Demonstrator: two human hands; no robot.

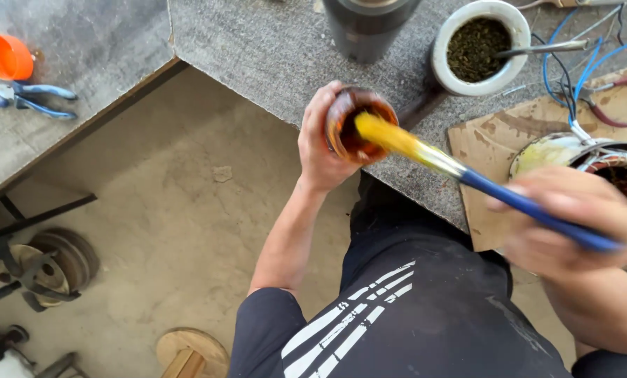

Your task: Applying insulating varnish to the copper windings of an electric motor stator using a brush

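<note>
Gripping amber-filled jar (355, 126) in left fingers (312, 133), right fingers (538, 203) clasping paintbrush (467, 175)

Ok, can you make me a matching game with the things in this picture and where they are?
Things:
1. paintbrush
2. small jar of amber liquid
3. orange cup
4. blue-handled pliers

Places:
A. at the far left of the bench top, by the edge of the picture
B. held in the right hand, yellow bristles at the jar's mouth
C. lying on the bench just below the orange cup
D. held in the left hand

Pairs: 1-B, 2-D, 3-A, 4-C
</note>
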